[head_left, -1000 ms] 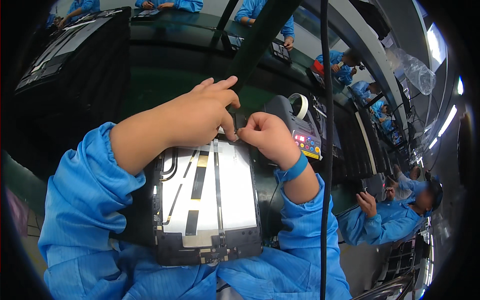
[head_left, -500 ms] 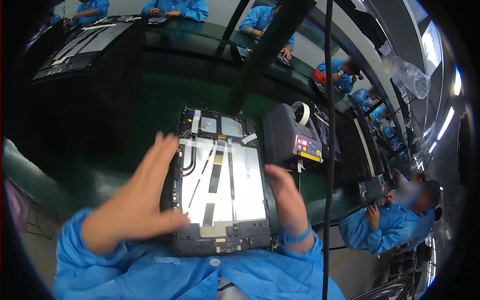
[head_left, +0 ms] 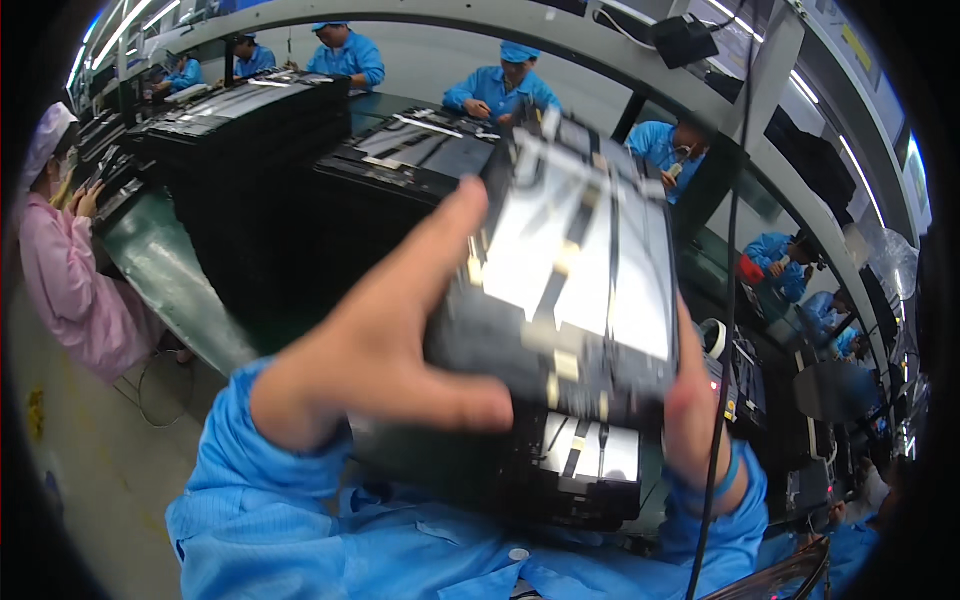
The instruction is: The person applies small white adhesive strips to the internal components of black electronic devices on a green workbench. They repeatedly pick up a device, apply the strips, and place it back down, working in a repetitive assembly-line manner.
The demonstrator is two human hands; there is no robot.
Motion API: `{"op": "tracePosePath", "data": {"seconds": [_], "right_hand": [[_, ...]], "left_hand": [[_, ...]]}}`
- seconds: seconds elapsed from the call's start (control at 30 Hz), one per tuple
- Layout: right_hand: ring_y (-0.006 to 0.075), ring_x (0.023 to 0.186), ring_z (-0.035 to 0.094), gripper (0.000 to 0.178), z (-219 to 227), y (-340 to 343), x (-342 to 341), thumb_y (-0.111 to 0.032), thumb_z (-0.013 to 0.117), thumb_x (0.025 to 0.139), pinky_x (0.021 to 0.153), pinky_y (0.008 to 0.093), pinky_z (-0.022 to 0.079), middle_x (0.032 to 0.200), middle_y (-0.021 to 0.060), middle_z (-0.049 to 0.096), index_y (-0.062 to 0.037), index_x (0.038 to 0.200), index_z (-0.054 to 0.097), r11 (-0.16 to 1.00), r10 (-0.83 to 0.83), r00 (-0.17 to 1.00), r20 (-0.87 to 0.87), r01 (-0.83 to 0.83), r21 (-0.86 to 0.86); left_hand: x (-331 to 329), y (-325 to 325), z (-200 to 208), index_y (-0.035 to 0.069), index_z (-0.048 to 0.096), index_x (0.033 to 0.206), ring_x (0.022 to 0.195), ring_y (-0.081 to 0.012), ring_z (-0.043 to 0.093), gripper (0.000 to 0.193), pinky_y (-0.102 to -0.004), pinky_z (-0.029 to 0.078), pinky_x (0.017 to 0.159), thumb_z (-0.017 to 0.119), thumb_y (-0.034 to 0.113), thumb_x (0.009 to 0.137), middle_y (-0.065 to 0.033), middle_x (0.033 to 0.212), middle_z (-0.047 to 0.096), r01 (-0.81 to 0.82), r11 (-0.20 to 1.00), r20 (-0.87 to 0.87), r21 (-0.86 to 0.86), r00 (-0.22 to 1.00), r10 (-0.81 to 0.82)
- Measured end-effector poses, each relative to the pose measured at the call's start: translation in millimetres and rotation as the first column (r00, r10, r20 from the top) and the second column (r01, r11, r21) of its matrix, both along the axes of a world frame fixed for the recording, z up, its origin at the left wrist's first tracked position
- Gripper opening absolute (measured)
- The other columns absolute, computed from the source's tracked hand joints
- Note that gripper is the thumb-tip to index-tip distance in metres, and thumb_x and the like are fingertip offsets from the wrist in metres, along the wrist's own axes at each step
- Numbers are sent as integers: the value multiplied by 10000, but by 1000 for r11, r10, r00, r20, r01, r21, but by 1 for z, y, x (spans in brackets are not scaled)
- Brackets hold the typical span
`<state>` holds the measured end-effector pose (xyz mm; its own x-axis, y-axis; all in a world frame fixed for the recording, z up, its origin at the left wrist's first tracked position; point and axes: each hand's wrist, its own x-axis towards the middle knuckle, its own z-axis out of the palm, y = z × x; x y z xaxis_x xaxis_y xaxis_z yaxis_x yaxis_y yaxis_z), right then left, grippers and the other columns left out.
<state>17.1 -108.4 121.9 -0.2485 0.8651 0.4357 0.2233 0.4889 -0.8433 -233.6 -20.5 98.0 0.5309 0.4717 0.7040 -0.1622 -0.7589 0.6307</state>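
Between my two hands, raised and tilted, is an opened tablet [head_left: 640,285] with silver battery panels, dark strips and a black lower end; it is blurred by motion. My left hand [head_left: 375,335] grips its left edge, the thumb lying across the near corner and the fingers along the side. At the right edge my right hand [head_left: 692,405] presses against it, most of its fingers hidden. Below the raised one, another opened tablet [head_left: 600,505] of the same kind shows in part, near my body.
Stacks of opened tablets, one tall stack [head_left: 240,110] and another stack [head_left: 400,150], stand on the green bench [head_left: 165,250] ahead and left. A black cable [head_left: 733,220] hangs at the right. A roll of tape [head_left: 713,338] shows behind my right hand. Several co-workers sit around; one in pink [head_left: 75,270] stands left.
The tablet that lay on the bench between my hands is now lifted, held and moved up and away. Another tablet has come into view beneath. The view has swung left and up.
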Motion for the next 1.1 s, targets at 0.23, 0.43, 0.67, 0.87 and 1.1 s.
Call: {"op": "tracePosePath", "data": {"seconds": [0.23, 0.43, 0.67, 0.87, 1.1], "right_hand": [[246, 1227, 396, 723, 47, 122, -66, -481, 484, 930, 1033, 313, 294, 1309, 191, 448, 78, 1347, 293, 997, -77, 997, 16, 77, -10], [344, 1394, 191, 1013, 0, 194, -65, -656, 425, 876, 1115, 365, 199, 1483, 282, 186, 125, 1416, 70, 986, -81, 995, 65, 90, -143], [290, 1320, 360, 730, 9, 117, -4, -486, 503, 917, 1073, 360, 297, 1408, 209, 389, 53, 1378, 333, 985, -62, 962, 264, 101, -137], [240, 1282, 386, 538, -22, -22, 84, -267, 641, 868, 1064, 364, 273, 1350, 146, 449, 5, 1296, 461, 953, -264, 913, 311, 296, -59], [250, 1375, 250, 689, -172, -81, 95, -369, 496, 948, 1126, 365, 175, 1487, 163, 266, 40, 1434, 231, 840, -523, 777, -350, 400, -366]], "left_hand": [[-80, 122, 54, -45, 368, 1375, 1166, -159, 497, 832, -290, 385, 992, 794, 259, 729, -124, 1345, 477, -75, 987, 131, -145, 987, 94], [-89, 155, 13, -38, 385, 1366, 1170, -152, 477, 674, -282, 363, 1001, 674, 296, 856, -127, 1314, 501, -303, 933, -25, -194, 952, 304], [-57, 108, -4, -29, 487, 1254, 1182, -239, 487, 431, -333, 365, 1000, 572, 229, 919, -155, 1242, 531, -823, 368, 284, 432, 512, 811], [30, 18, -70, -25, 448, 1253, 1188, -307, 433, 503, -412, 334, 1008, 505, 357, 931, -187, 1246, 468, -83, 993, -79, 88, 993, 90], [116, -13, -163, 29, 41, 1469, 1297, -302, 373, 729, -412, 330, 1065, 285, 507, 976, -194, 1455, 291, 352, 566, 266, -745, 936, -232]]}}
